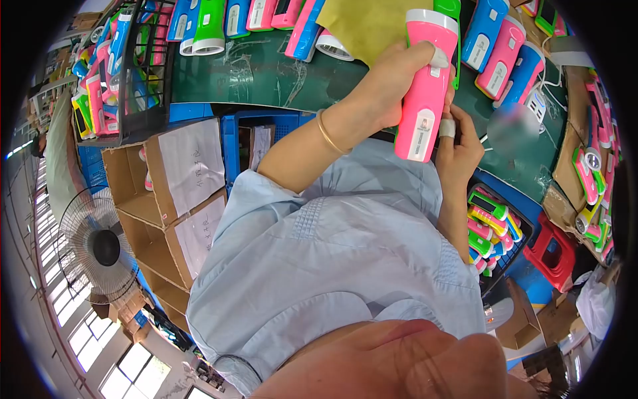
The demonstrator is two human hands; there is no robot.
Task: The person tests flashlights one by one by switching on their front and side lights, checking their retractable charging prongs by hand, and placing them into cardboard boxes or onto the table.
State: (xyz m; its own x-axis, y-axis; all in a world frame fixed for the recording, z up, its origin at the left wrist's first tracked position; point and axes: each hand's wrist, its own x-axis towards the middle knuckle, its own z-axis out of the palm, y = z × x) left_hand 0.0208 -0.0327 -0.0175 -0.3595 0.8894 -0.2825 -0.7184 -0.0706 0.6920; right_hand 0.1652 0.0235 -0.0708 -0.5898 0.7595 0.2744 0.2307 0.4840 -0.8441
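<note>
A pink flashlight (pixel 425 86) with a white rim at its head hangs above the green work surface. My left hand (pixel 389 83), a gold bracelet at its wrist, is closed around it, the white-covered thumb near its switch. On the flashlight's right side is my right hand (pixel 460 143), its fingers bent and one wrapped in a light band; it appears to grip the lower part, and some fingertips are hidden. Yellow cloth (pixel 365 25) lies behind the left hand. A green flashlight (pixel 448 8) shows behind the pink one's head.
Pink, blue and green flashlights (pixel 493 60) line the green table's (pixel 256 76) far edge. A black rack (pixel 143 66) is at left, above a cardboard shelf (pixel 159 179) and a fan (pixel 106 247). At right are a flashlight crate (pixel 492 229), a red stool (pixel 553 253) and a charger (pixel 535 106).
</note>
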